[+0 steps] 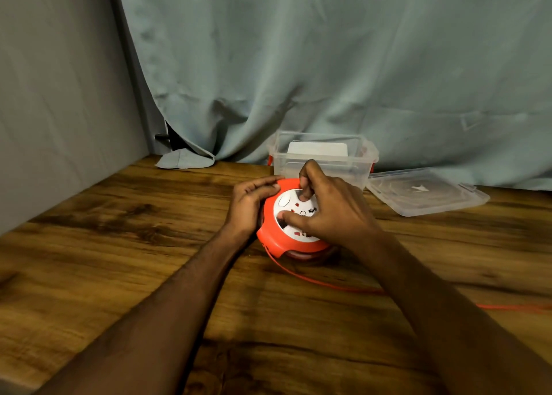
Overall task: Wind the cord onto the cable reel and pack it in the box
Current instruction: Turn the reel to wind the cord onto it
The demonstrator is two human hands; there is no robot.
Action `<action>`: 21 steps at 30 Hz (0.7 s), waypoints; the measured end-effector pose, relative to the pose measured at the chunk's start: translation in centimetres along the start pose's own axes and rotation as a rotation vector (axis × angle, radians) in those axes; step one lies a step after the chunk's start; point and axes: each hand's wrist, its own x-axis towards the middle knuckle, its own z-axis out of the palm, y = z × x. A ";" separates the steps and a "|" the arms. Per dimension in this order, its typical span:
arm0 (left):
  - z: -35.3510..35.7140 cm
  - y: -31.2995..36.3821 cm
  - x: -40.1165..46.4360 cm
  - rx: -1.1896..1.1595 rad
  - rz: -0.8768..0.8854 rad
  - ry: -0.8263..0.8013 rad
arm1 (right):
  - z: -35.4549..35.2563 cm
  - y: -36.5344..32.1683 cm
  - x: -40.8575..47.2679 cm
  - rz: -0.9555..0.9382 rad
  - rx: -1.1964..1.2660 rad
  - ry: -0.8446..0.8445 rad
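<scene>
Cable reel (pixel 294 224), orange with a white socket face, lies flat on the wooden table (pixel 119 245), directly under both hands. My left hand (pixel 254 203) steadies its left rim, fingers nearly straight. My right hand (pixel 325 209) pinches the hub with curled fingertips. Loose cord (pixel 328 285) trails near-right. Clear box (pixel 322 158) stands just beyond, lid (pixel 427 191) off to its right, before a curtain (pixel 328 66).

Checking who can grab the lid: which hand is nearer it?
Right. The right hand rests on the reel, on the side toward the lid; the left hand holds its far side.
</scene>
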 end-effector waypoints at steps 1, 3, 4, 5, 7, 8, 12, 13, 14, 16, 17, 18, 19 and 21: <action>0.0 0.0 0.0 0.003 -0.003 0.005 | 0.2 0.0 0.0 0.023 -0.017 0.021; 0.0 0.0 -0.1 0.009 -0.007 0.003 | 0.2 -0.2 0.1 0.068 -0.070 0.044; 0.0 0.1 -0.2 0.012 -0.010 0.000 | 0.2 -0.5 0.2 0.097 -0.099 0.040; -0.1 0.1 -0.1 0.011 -0.014 0.002 | 0.1 -0.6 0.2 0.129 -0.123 0.026; -0.2 0.0 0.0 0.013 -0.022 0.011 | 0.1 -0.8 0.4 0.177 -0.144 0.002; -0.2 0.0 0.1 0.018 -0.025 0.015 | 0.1 -0.8 0.4 0.181 -0.142 -0.001; -0.3 0.0 0.1 0.019 -0.021 0.028 | -1.3 0.4 0.5 0.030 -0.102 -0.119; -0.3 0.0 0.2 0.020 -0.018 0.039 | -2.0 0.9 0.5 -0.005 -0.082 -0.181; -0.3 0.1 0.2 0.021 -0.015 0.053 | -2.6 1.4 0.6 -0.026 -0.073 -0.240; -0.4 0.3 0.2 0.024 -0.011 0.079 | -3.3 2.1 0.6 -0.042 -0.064 -0.305; -0.4 0.4 0.1 0.024 -0.009 0.087 | -3.3 2.4 0.7 -0.047 -0.060 -0.318; -0.4 0.5 0.1 0.027 -0.010 0.089 | -3.1 2.4 0.7 -0.052 -0.051 -0.325; -0.4 0.6 0.0 0.030 -0.011 0.085 | -2.8 2.5 0.6 -0.058 -0.039 -0.327; -0.4 0.6 -0.1 0.033 -0.014 0.068 | -2.5 2.5 0.5 -0.072 -0.026 -0.312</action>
